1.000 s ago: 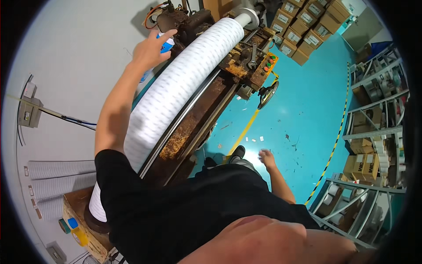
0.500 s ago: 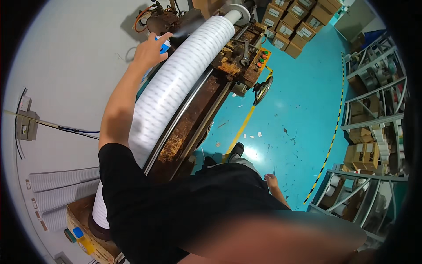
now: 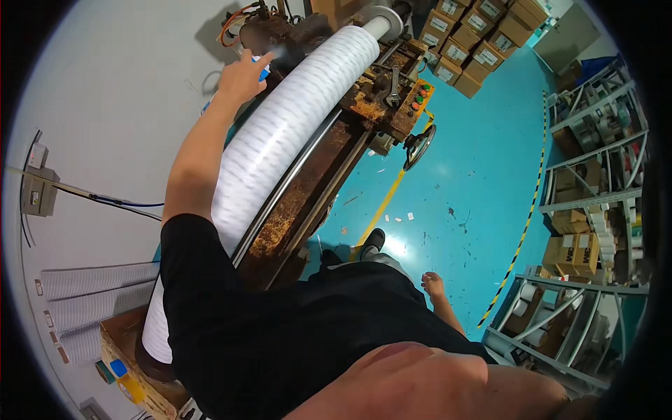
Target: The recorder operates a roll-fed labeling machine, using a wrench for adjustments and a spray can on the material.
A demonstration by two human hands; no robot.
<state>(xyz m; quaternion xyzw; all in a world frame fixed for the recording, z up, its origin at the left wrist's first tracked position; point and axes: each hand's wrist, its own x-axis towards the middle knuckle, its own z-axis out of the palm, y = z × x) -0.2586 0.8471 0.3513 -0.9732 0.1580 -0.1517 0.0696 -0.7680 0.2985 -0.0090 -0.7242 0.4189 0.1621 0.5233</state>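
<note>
My left hand (image 3: 240, 78) reaches up over the far left side of a long roll with a white, grey-streaked surface (image 3: 280, 126). It is closed round a blue-and-white spray can (image 3: 264, 73), mostly hidden by the fingers, with the index finger on top. A faint mist hangs just right of that fingertip. The roll lies lengthwise on a rusty machine (image 3: 294, 189), its far end on a pale core against a round flange (image 3: 387, 21). Low at my right side hangs my right hand (image 3: 433, 284), fingers loosely bent and apart, with nothing visible in them.
On the machine's far right lie a wrench (image 3: 394, 87) and a panel of coloured buttons (image 3: 418, 94), with a handwheel (image 3: 419, 147) beside them. Cardboard boxes (image 3: 455, 52) are stacked beyond. Metal shelves (image 3: 595, 199) line the right; striped rolls (image 3: 98, 287) lean by the left wall.
The spray mist by the left fingertip has become smaller and fainter. My left hand stays closed on the can beside the roll. The whole view has shifted slightly, and the right hand hangs a little differently.
</note>
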